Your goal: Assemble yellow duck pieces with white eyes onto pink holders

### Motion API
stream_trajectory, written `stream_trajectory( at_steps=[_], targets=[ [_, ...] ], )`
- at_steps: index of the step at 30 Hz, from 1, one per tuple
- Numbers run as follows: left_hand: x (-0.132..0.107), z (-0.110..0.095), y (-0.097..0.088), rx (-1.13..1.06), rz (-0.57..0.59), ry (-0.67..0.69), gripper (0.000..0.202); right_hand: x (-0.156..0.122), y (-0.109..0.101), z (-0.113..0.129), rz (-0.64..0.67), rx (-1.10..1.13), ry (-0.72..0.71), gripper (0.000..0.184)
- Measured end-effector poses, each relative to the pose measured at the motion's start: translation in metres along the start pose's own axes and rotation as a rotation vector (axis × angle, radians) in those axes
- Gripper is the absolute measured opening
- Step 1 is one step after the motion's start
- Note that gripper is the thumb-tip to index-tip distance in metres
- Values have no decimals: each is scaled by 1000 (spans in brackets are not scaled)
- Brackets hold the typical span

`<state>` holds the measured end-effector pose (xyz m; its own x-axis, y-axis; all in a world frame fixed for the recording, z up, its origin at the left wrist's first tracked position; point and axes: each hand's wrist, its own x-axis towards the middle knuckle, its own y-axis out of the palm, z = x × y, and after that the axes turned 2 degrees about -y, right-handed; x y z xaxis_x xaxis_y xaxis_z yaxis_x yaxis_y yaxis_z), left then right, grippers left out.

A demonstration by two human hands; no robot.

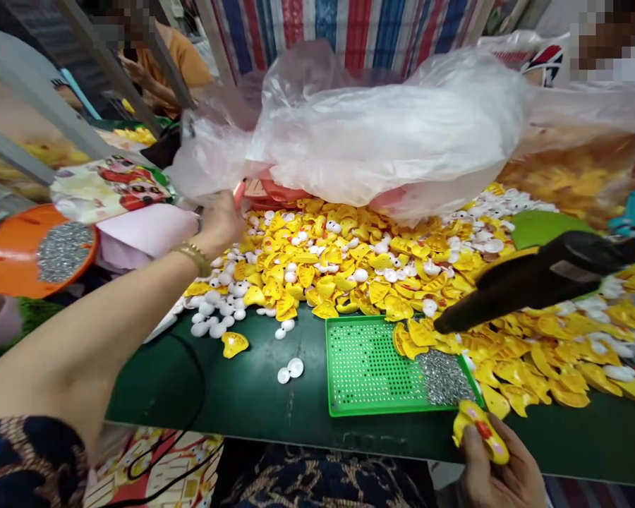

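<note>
My left hand (219,224) reaches far forward to the edge of a big clear plastic bag (381,134); its fingers curl at the bag's lower edge near something red, and I cannot make out what they grip. My right hand (500,469) is at the near table edge, closed on a small yellow toy piece with red and pink marks (481,430). A heap of yellow shell parts (349,271) and white round parts (216,314) covers the green table (233,395).
A green perforated tray (370,370) holds small silver screws (444,377). A black electric screwdriver (540,279) hangs over the pile at right. An orange bowl of screws (15,257) sits at left. Other people work behind the bag.
</note>
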<state>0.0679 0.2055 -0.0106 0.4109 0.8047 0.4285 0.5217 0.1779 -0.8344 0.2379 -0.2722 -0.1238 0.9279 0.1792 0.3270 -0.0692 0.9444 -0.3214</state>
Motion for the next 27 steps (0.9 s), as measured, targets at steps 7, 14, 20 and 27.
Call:
stream_trajectory(
  at_steps=[7,14,20,27],
  targets=[
    [-170,-44,-68,-125,217,542,30,27,53,51,958,53,-659,31],
    [-289,-85,-80,-281,349,842,35,-6,44,78,1026,411,74,41],
    [-303,-98,-79,-253,334,968,41,-40,42,97,1253,764,735,47],
    [-288,-68,-100,-431,216,454,78,-29,30,98,1248,900,824,48]
  ],
)
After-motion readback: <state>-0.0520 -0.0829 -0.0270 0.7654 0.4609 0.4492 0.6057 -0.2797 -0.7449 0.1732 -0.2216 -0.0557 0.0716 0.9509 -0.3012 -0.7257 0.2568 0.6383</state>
